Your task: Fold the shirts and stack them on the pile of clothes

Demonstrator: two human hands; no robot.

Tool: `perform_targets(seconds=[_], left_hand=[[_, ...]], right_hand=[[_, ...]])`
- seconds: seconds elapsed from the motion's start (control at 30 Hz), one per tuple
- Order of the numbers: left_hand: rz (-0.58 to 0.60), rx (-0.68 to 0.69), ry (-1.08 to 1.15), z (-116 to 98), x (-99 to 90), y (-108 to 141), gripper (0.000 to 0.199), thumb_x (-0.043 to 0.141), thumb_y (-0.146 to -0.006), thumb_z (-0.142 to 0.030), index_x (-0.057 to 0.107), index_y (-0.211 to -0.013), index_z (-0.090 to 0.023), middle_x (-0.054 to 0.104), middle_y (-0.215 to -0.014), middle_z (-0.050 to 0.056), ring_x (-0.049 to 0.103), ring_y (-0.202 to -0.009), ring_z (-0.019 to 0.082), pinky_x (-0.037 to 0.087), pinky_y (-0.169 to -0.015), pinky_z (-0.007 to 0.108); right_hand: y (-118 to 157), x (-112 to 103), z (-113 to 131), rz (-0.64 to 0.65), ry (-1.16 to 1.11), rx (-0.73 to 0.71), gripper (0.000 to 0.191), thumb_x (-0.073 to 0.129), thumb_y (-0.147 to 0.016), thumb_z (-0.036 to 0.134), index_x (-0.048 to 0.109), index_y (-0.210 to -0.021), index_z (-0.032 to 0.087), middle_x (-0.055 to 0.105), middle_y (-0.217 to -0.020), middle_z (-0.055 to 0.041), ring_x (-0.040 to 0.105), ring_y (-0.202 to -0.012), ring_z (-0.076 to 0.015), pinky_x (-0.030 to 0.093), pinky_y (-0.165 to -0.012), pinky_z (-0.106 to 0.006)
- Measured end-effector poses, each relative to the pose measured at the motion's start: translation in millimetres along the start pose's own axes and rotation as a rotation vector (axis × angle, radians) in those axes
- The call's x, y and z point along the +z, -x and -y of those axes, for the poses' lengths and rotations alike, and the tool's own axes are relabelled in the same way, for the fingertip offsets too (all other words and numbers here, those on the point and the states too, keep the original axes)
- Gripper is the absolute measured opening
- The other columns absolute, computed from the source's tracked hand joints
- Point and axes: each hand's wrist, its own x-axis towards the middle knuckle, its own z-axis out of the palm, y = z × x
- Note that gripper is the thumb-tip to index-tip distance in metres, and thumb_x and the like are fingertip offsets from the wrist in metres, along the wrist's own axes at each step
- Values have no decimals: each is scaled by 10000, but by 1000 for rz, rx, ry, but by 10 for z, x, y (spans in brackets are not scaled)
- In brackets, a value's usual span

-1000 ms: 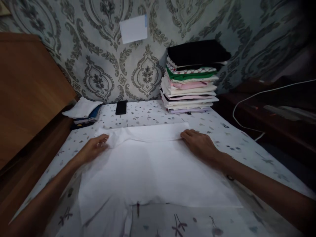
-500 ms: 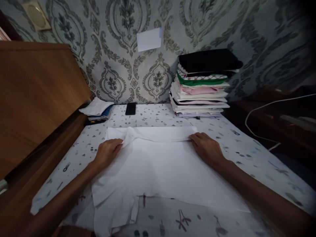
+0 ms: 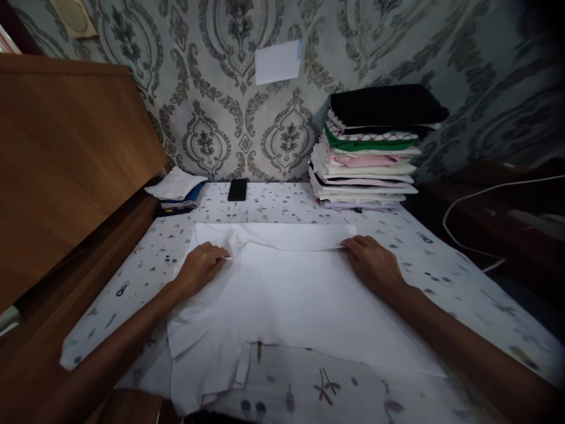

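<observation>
A white T-shirt [image 3: 300,294] lies spread on the patterned sheet, with a strip along its far side folded over toward me. My left hand [image 3: 200,268] pinches the fabric near the bunched collar at the left. At the fold's right end, my right hand [image 3: 373,259] grips the edge between thumb and fingers. A sleeve with loose creases hangs toward the near left, close to the sheet's front edge. The fingertips of both hands are partly hidden by the cloth.
Behind the shirt lies a black phone [image 3: 237,189]. A tall stack of folded clothes [image 3: 366,171] stands at the back right, a smaller folded pile [image 3: 176,191] at the back left. A wooden panel [image 3: 70,165] rises on the left; a white cable [image 3: 459,235] hangs at the right.
My left hand has moved slightly right and inward with the cloth near the collar. My right hand stays at the fold's right end. The view has shifted a little.
</observation>
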Motion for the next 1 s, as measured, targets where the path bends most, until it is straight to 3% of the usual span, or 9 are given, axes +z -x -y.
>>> perform_targets(seconds=[0.13,0.27,0.37,0.47,0.53,0.63,0.73,0.83,1.0], left_hand=[[122,88,273,10,-194,95,200,484,-955,-284,668,-944,-208,690,-997,81,608,-983,214,508,-837,336],[340,-32,486,56,-312,203,232,554,-928,-394,677,-969,-202,695,-998,68,644,-924,194,520,-806,296],[269,-135,538,339,-311,112,283,590,-894,-437,687,-999,-193,704,-921,43,644,-865,184,503,-768,273],[-45,-276,381,832,-290,-144,254,610,-812,-364,679,-978,-185,681,-834,21,615,-777,174,471,-683,261],[-156,-346,292,1156,-269,-342,256,620,-728,-292,680,-950,-179,664,-796,15,597,-752,174,455,-674,266],[-136,-354,285,1470,-208,-570,300,624,-642,-236,693,-924,-163,649,-745,0,578,-695,161,451,-664,265],[-91,-323,287,1585,-118,-671,271,631,-614,-241,706,-861,-158,629,-683,-20,560,-658,148,437,-636,250],[-84,-306,265,1628,-42,-685,189,606,-634,-241,693,-783,-162,621,-654,-23,549,-650,145,409,-615,243],[-141,-322,198,1699,10,-658,119,558,-676,-204,646,-753,-177,633,-681,-9,568,-692,159,408,-637,252]], right_hand=[[11,-10,-11,14,-6,12,361,361,-950,164,700,-1073,181,708,-1109,-123,633,-1047,-280,534,-707,-354],[2,-43,-16,50,17,32,369,368,-939,140,693,-1112,156,687,-1173,-145,638,-1075,-296,548,-718,-366],[-28,-93,109,60,42,28,387,431,-888,113,672,-1187,165,615,-1326,-168,656,-1070,-318,562,-718,-392],[-55,-169,521,14,-66,-173,391,482,-877,138,655,-1226,165,583,-1374,-179,639,-1118,-322,562,-839,-444],[-59,-220,966,-2,-204,-414,345,506,-903,187,661,-1211,172,613,-1338,-159,591,-1205,-300,505,-986,-460],[-57,-267,1714,54,-336,-705,347,605,-893,262,644,-1229,187,579,-1399,-137,529,-1275,-294,442,-1055,-476],[-72,-253,2279,115,-372,-811,275,635,-895,257,655,-1146,147,623,-1312,-140,563,-1177,-272,474,-970,-416],[-107,-184,2528,116,-325,-795,136,554,-946,177,664,-1010,130,681,-1080,-119,586,-1007,-249,483,-845,-378],[-141,-50,2531,66,-352,-738,214,465,-940,25,649,-926,134,670,-921,-95,570,-875,-212,455,-756,-324]])
